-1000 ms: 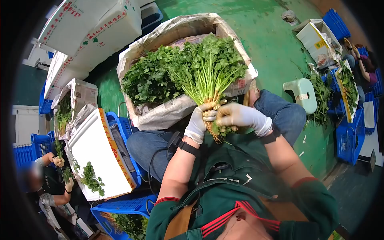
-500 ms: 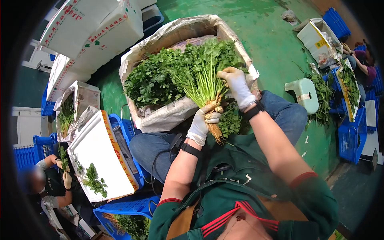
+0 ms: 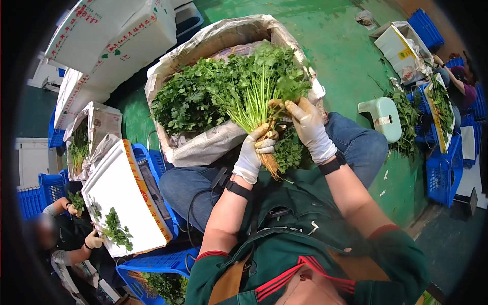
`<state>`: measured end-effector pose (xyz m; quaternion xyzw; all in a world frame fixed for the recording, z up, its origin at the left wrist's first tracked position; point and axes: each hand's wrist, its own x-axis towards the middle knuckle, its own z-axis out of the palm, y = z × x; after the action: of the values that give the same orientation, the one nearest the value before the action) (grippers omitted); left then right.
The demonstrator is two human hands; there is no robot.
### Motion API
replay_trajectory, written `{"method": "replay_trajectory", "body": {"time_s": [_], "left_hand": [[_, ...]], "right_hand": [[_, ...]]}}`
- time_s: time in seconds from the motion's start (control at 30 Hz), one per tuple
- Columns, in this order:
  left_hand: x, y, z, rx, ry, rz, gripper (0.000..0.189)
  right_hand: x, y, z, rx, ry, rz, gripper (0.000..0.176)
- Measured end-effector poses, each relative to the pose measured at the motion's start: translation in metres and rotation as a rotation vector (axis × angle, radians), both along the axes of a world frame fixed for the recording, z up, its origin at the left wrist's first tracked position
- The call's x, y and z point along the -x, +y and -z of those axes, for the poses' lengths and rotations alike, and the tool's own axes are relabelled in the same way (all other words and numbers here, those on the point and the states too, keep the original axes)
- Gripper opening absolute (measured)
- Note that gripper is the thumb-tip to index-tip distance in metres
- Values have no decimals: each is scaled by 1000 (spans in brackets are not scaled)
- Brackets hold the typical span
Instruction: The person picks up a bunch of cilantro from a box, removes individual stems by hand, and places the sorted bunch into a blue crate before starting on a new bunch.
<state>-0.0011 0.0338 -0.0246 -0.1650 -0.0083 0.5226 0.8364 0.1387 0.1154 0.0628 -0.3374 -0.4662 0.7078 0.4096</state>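
Observation:
My gloved left hand (image 3: 256, 152) is wrapped round the lower stems of a bunch of coriander (image 3: 256, 104), with the pale roots (image 3: 269, 163) hanging below the fist. The leafy tops fan up and away from me, over a box lined with newspaper (image 3: 208, 150). At the right side of the bunch, my gloved right hand (image 3: 309, 124) is closed in a pinch on a coriander sprig, whose blurred leaves rise above the fingers. More coriander (image 3: 185, 104) lies inside the box. Another leafy clump (image 3: 291, 151) shows below my hands, partly hidden.
At left, a white foam lid (image 3: 124, 198) bears some sprigs beside a blue crate (image 3: 152, 264); a co-worker's gloved hand (image 3: 94, 239) is near it. White foam boxes (image 3: 122, 46) are stacked behind. A pale green stool (image 3: 384, 119) and greens (image 3: 404, 122) are on the right.
My right hand has moved slightly down and turned, with a sprig in its fingers. My left hand keeps its hold on the bunch. The co-worker's hands have moved apart.

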Motion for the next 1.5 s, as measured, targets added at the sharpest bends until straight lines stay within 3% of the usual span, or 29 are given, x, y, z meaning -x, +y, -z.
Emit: {"method": "replay_trajectory", "body": {"time_s": [0.07, 0.13, 0.2, 0.43, 0.6, 0.67, 0.73, 0.8, 0.87, 0.93, 1.0, 1.13, 1.17, 1.27, 1.3, 1.4, 1.5], "left_hand": [[-1, -1, -2, 35, -60, -16, 22], [0, 1, 1, 8, -72, -7, 23], [1, 2, 4, -19, -84, 6, 24], [1, 0, -5, -35, -65, -48, 25], [0, -1, -2, -20, -64, -93, 27], [0, 0, -18, 70, 5, -69, 29], [1, 2, 3, 55, 38, -48, 28], [-3, 5, 21, 86, 299, -118, 26], [-2, 6, 8, 89, 267, -105, 25], [1, 1, 3, -52, -92, -67, 25], [2, 1, -4, 29, -116, -42, 22], [0, 1, 3, 31, -93, 1, 23], [1, 1, 5, 30, -30, 8, 19], [6, 1, 13, 42, 108, 9, 14], [7, 0, 15, 48, 147, 29, 13], [6, -1, 7, 42, 240, 39, 14], [5, 1, 8, 63, 344, 64, 15]], "right_hand": [[8, 4, 10, 25, 63, -61, 27], [21, -1, 20, -309, -57, 57, 27], [14, -8, 20, -109, -186, -95, 22], [2, -26, 31, -66, -207, -12, 20], [-2, -35, 20, -206, -204, -27, 22], [-13, -30, 18, -83, -372, -58, 22], [-11, -41, 34, 31, -78, -93, 26], [3, -67, 21, -76, -156, -14, 24], [1, -62, 16, -114, -186, 6, 22], [-11, -47, 18, -60, -99, 82, 19], [-22, -37, 24, 33, -65, 214, 18], [-19, -32, 17, -249, -492, 132, 15], [-16, -26, 40, -157, -460, 39, 18], [-6, -24, 41, -190, -808, -173, 38], [-7, -20, 42, -406, -910, -188, 46], [-8, -15, 28, -566, -1067, -250, 35], [-11, -21, 22, -555, -999, -291, 31]]}}
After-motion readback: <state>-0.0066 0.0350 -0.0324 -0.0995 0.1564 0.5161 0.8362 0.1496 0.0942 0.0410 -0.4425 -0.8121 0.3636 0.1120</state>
